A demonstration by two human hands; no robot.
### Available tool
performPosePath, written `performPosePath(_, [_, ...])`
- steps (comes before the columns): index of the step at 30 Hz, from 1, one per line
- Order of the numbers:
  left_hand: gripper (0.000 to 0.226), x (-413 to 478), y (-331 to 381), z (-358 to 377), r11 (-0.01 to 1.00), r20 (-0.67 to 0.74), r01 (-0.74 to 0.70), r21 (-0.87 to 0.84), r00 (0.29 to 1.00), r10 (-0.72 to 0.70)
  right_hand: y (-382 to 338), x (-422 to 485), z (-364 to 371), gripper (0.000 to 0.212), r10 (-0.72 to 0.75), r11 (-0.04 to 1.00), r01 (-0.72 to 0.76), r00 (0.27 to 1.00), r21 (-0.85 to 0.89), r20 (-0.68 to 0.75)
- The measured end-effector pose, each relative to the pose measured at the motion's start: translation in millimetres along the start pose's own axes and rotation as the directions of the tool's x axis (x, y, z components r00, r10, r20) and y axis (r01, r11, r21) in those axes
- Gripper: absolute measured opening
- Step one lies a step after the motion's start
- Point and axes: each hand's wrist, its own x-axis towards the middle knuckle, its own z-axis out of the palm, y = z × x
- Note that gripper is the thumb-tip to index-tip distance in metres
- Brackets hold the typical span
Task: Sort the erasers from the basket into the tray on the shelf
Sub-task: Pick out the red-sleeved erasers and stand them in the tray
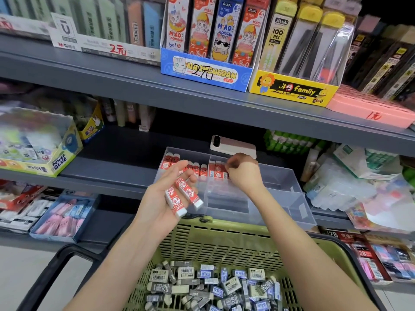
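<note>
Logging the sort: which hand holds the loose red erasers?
The left hand: it holds several red erasers; the right hand is at the tray.

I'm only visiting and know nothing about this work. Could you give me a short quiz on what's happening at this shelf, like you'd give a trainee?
1. What colour are the sleeves of the erasers held in the left hand? A grey; B red; C green.
2. True or false: a phone lies behind the tray.
3. Fill in: the loose grey and blue erasers lie in the green ____.
Key: 1 B; 2 true; 3 basket.
</note>
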Motion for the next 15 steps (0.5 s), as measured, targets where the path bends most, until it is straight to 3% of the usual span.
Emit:
performPosePath(4, [0.022,-0.2,3.6,2.9,0.997,-0.008,0.037,-0.074,0.999,-0.037,-3.0,-15.9,-17.5,0.025,-0.044,0.999,0.044,0.999,0.021,0.026])
performPosePath(6, [0.03,-1.0,4.6,4.9,0.99,0.006,0.052,-0.129,0.999,-0.051,-9.5,-31.7,-24.8,0.017,-0.167,0.986,0.166,0.985,-0.015,-0.042])
performPosePath(7, [0.036,-1.9,5.0,5.7,0.989,0.013,0.043,-0.14,0.999,-0.042,-15.0,-43.8,-27.3,0.012,-0.222,0.972,0.224,0.975,0.069,-0.033])
performPosePath(9, [0.056,-3.1,5.5,6.4,0.994,0.032,0.016,-0.11,0.999,-0.012,-28.3,-71.6,-26.5,0.008,-0.293,0.924,0.259,0.952,0.281,0.087])
performPosePath(11, [0.07,-2.8,5.2,5.1,0.995,0.039,0.007,-0.096,0.999,-0.004,-36.1,-92.7,-17.8,0.012,-0.317,0.922,0.256,0.929,0.29,0.188])
performPosePath(15, [0.035,0.1,2.3,1.6,0.995,0.041,-0.011,-0.095,0.999,0.015,-37.7,-106.1,-3.4,0.017,-0.292,0.931,0.23,0.936,0.284,0.197])
